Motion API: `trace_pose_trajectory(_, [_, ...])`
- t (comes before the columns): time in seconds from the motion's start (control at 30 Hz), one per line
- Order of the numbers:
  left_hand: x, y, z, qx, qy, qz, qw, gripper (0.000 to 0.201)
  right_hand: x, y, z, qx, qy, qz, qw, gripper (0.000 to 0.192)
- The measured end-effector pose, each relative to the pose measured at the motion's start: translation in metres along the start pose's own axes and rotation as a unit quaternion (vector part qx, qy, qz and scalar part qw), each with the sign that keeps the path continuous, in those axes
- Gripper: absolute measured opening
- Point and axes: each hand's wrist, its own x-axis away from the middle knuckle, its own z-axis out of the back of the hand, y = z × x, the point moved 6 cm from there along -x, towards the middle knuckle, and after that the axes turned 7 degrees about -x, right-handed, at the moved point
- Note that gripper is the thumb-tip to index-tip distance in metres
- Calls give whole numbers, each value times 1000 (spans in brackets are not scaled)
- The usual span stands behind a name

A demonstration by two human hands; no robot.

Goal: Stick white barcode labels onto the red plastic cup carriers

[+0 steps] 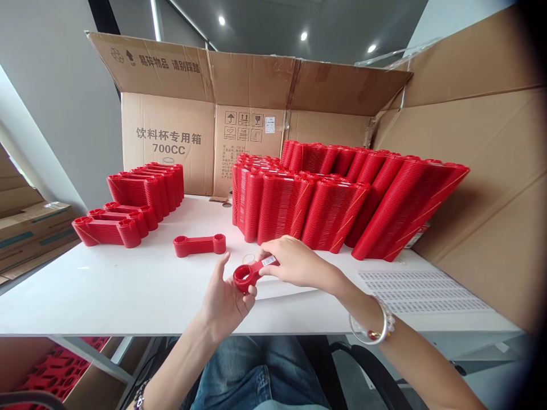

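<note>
At the moment of inspection the person sat at a white table with both hands raised just above its near edge. The left hand was palm-up with the fingers spread upward, and its thumb and forefinger pinched the ring end of a red plastic holder. The right hand gripped the other end of the same holder, with its fingertips closed over a small white label lying on the piece; whether the label was fully stuck down could not be determined. The holder was therefore held between both hands, clear of the table surface, near the middle of the front edge. A single holder of the same kind lay flat on the table just beyond the left hand. A sheet of white labels lay on the table to the right of the right forearm, which bore a beaded bracelet. Behind the hands stood a large block of stacked red holders, leaning in rows. Smaller stacks sat at the far left of the table. An open cardboard box printed with "700CC" stood against the back, and a further cardboard panel closed off the right side. More red pieces were visible in a carton below the table at the left.
</note>
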Motion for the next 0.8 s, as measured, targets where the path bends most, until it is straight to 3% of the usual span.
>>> trace_pose_trajectory(0.53, [1,-5,-1,-17,7,14,1000,41,2,3,2,-28,-17,-31,999,9])
trace_pose_trajectory(0.8, [0,-6,-2,-18,2,20,1000,40,5,1,1,-29,-31,-9,999,5])
